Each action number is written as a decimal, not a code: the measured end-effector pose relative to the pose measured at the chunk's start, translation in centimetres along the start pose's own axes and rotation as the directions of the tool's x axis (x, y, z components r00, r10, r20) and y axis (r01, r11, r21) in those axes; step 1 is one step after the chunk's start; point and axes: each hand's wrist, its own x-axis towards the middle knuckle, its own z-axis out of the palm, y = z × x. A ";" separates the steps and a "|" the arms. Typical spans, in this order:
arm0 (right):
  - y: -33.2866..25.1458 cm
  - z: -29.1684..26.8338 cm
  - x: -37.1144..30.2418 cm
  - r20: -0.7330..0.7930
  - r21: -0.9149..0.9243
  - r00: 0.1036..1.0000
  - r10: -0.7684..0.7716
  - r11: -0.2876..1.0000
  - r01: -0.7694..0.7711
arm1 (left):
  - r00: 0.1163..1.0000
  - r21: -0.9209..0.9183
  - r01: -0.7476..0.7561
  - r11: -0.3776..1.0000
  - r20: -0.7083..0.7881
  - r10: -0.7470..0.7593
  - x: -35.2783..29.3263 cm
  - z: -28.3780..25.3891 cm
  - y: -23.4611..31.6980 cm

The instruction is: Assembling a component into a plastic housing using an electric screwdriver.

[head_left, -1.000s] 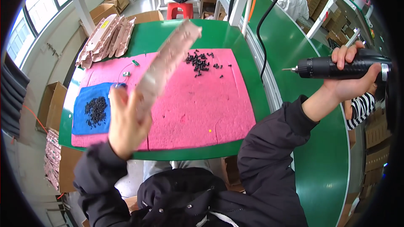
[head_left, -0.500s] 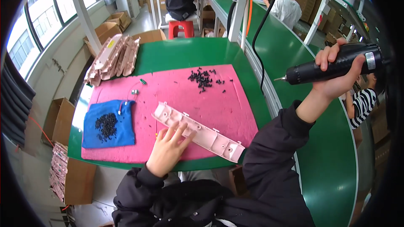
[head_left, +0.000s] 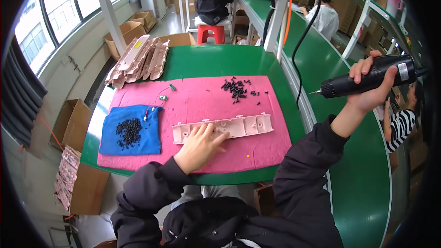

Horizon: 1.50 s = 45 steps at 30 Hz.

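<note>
Placement, apparently, of a long pale-pink plastic channel (head_left: pixel 253 125), right of centre on a pink foam mat (head_left: pixel 264 149).
Left hand (head_left: pixel 197 151), half-spread, lies over it, ungripping; right hand (head_left: pixel 368 98) grasps a black cylindrical electric screwdriver (head_left: pixel 337 86). Next move likely calls for steadying.

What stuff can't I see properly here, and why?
All in the head view:
Part of the long pale-pink plastic strip: the bare left hand covers it.
Its underside: turned down toward the flat pink foam mat.
How many tiny black pieces are on the square blue cloth: too small and heaped together.
The back end of the black cylindrical power tool: lost in the dark rim at right.
</note>
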 end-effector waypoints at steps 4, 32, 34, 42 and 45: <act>1.5 -0.2 0.2 0.004 -0.037 1.000 0.028 0.999 -0.028 | 0.997 -0.208 0.068 0.976 0.052 -0.058 3.6 -4.8 -5.9; 2.8 -4.6 -0.4 0.088 0.004 0.996 0.007 1.000 -0.008 | 0.842 0.020 0.445 0.896 -0.349 -0.410 4.1 -1.2 -4.5; 2.5 -4.6 -0.8 0.108 0.029 0.994 0.012 0.999 -0.015 | 0.831 0.020 0.478 0.878 -0.335 -0.444 -0.6 0.4 2.1; 3.3 -4.2 -2.5 0.157 0.078 0.987 -0.025 0.997 0.013 | 0.678 -0.130 0.678 0.723 -0.268 -0.684 -5.8 6.9 10.2; 2.8 -4.0 -3.6 0.089 0.015 0.996 -0.002 1.000 0.001 | 0.769 -0.470 0.538 0.700 -0.066 -0.636 -5.0 3.6 8.6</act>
